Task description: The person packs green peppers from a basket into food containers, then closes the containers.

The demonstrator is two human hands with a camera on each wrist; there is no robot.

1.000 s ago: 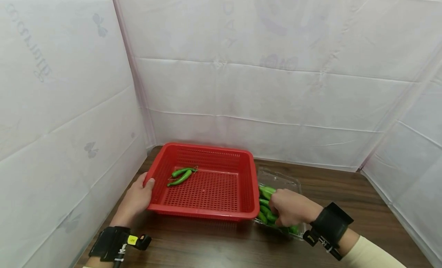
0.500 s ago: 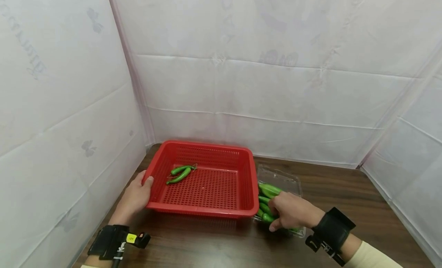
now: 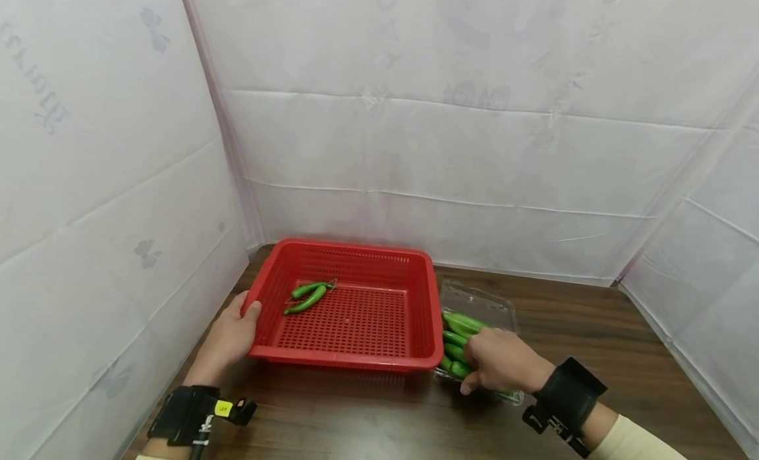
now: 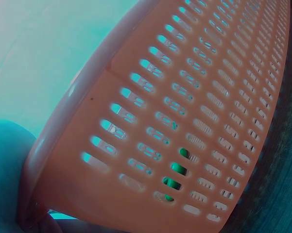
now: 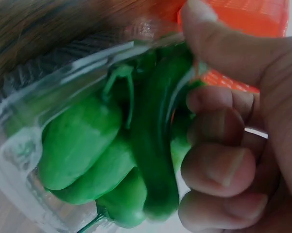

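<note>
A red perforated basket [image 3: 350, 361] sits on the wooden table with two green peppers [image 3: 306, 298] lying in its far left part. My left hand [image 3: 228, 338] grips the basket's left front rim, thumb over the edge; the left wrist view shows the basket wall [image 4: 184, 121] close up. To the basket's right stands a clear plastic tray [image 3: 481, 300] holding several green peppers [image 3: 459, 325]. My right hand [image 3: 495, 362] reaches into that tray, and in the right wrist view its thumb and curled fingers [image 5: 218, 170] pinch one long green pepper [image 5: 158, 145].
White sheeting walls close in the table at the left, back and right. Dark wooden tabletop [image 3: 593, 328] lies bare to the right of the tray and along the front edge [image 3: 367, 427].
My right hand has shifted slightly nearer and lower over the tray's peppers. The left hand keeps its hold on the basket rim, and the basket has not moved.
</note>
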